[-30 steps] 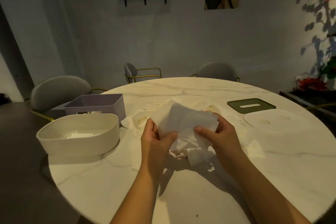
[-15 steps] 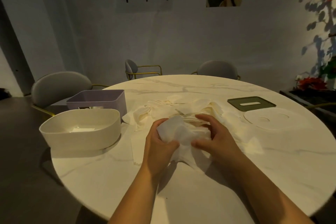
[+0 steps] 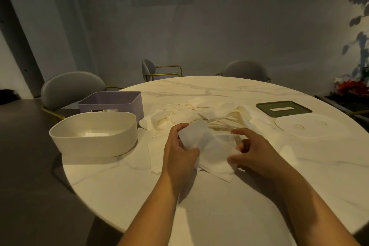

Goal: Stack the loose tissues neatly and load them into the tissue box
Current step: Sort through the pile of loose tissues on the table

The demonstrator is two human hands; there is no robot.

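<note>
Marble table (image 3: 219, 215): tissue (image 3: 211, 146) pinched between left hand (image 3: 179, 151), right hand (image 3: 257, 151).

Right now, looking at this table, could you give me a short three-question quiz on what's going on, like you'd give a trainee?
1. True or false: the green lid lies flat on the table, not on any box.
2. What do the left hand and the right hand hold between them? A) a tissue B) a cup C) a spoon
3. How many open-topped boxes stand to the left of the loose tissue pile?

Key: 1 true. 2 A. 3 two: the cream tub and the purple box behind it.
</note>
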